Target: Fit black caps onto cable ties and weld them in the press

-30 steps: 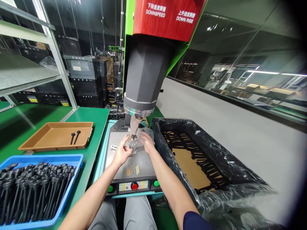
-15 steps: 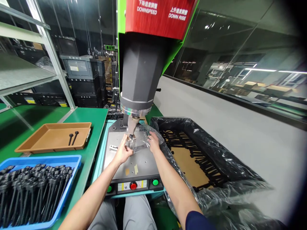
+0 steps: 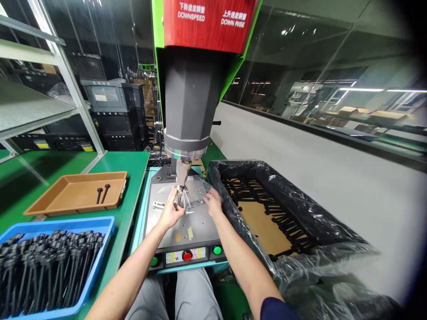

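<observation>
- Centre of the frame: the left hand (image 3: 171,212) is at the tapered metal tip (image 3: 183,172) of the press, thumb and forefinger spread around the spot below it; whether they grip anything there cannot be told.
- Just under that tip sits a small dark piece (image 3: 181,188), near the left fingertips; it is too small to tell whether it matches the long black parts elsewhere.
- Right of centre: the right hand (image 3: 213,203) has bent fingers at the edge of a clear film (image 3: 196,193); whether they pinch it or only touch it is unclear.
- The film lies over the metal plate (image 3: 170,235), between the two hands.
- Lower left: a blue tray (image 3: 111,226) holds a large heap of black parts (image 3: 50,262).
- Left of centre: a brown tray (image 3: 71,191) holds two loose black pieces (image 3: 105,194).
- Right: a box with a dark plastic liner (image 3: 247,231) holds rows of black parts (image 3: 283,213) around bare cardboard (image 3: 263,226).
- Progress, as a judgement: work seems partway, with parts in all three containers; which are done and which are left cannot be told.
</observation>
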{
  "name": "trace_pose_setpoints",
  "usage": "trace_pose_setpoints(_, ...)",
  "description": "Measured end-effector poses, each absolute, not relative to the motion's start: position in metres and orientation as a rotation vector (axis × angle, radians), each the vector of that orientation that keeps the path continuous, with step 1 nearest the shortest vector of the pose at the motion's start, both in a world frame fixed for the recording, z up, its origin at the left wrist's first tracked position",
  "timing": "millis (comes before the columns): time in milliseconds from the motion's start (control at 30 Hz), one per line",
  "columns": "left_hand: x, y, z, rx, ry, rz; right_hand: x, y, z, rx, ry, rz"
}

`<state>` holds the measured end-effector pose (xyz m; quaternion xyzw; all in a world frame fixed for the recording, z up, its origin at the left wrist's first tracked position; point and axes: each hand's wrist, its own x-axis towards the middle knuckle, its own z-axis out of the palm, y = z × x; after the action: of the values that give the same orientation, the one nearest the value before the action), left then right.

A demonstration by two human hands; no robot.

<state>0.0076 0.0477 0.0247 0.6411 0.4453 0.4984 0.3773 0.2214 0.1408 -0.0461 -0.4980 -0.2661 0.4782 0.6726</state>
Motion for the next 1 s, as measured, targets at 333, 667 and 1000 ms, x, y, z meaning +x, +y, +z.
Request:
trace_pose_setpoints(333, 0.009, 0.042, 0.023, 1.556, 1.097, 1.303, 0.222, 0.127, -0.069, -1.195, -0.668, 1.077)
trace_pose_setpoints(667, -0.007, 0.004, 0.019, 1.521, 1.207, 1.251, 0.229, 0.074, -0.073, -1.356, -0.972, 0.868)
trace_pose_setpoints(1000, -0.083, -0.091, -0.085, 1.44, 2.03, 1.156, 0.278, -0.055, -0.119, -1.697, -1.511, 0.36)
